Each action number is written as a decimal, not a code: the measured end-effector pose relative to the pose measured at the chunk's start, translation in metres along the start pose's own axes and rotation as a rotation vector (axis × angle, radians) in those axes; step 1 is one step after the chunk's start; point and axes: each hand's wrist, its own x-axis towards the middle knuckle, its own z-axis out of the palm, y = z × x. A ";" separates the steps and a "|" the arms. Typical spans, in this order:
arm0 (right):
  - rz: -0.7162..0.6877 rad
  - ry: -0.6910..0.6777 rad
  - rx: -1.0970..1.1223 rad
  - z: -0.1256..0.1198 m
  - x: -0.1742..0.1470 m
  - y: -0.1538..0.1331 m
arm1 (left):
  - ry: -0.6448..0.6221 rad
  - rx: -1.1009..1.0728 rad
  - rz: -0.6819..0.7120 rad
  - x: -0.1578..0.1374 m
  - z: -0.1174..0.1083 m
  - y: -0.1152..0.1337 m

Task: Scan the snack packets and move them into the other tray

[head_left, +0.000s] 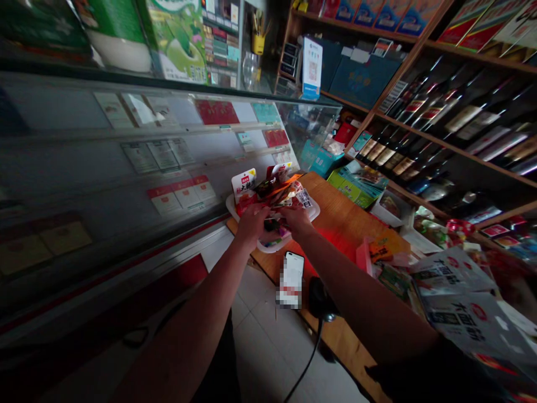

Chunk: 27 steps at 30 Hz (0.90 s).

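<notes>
A white plastic basket (315, 211) full of snack packets (272, 193) sits on the wooden table, against the glass display case. My left hand (251, 221) is closed on packets at the basket's near left side. Close beside it on the right, my right hand (297, 219) is closed on packets too. The fingertips of both hands are partly hidden among the wrappers. A white card-topped packet (244, 184) stands up at the left, and an orange-edged one lies across the top. Nearer me, a phone (291, 280) with a lit screen lies at the table's edge.
A black corded device (321, 296) stands under my right forearm, its cable hanging down. The glass case (168, 157) with small boxes runs along the left. Grey snack packs (470, 313) and a pink box (364, 254) crowd the right. Bottle shelves (440, 134) rise behind.
</notes>
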 end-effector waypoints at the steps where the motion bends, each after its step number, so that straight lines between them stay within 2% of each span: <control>1: -0.019 0.021 -0.020 -0.009 -0.007 -0.002 | -0.002 -0.014 -0.006 -0.002 0.001 0.000; 5: -0.211 0.067 -0.219 -0.044 -0.044 -0.009 | -0.044 -0.133 -0.111 -0.012 0.010 0.004; 9: -0.384 0.029 -0.326 -0.073 -0.082 -0.014 | -0.119 -0.340 -0.250 -0.025 0.021 0.009; 14: -0.459 -0.087 -0.251 -0.102 -0.119 -0.021 | -0.290 -0.518 -0.174 -0.040 0.034 0.024; 18: -0.341 -0.155 -0.002 -0.121 -0.141 -0.023 | -0.466 -0.578 -0.092 -0.053 0.042 0.033; 22: -0.149 -0.227 0.320 -0.140 -0.163 -0.023 | -0.452 -0.490 -0.035 -0.062 0.051 0.029; 27: 0.039 -0.327 0.608 -0.159 -0.182 -0.023 | -0.481 -0.378 -0.010 -0.067 0.061 0.020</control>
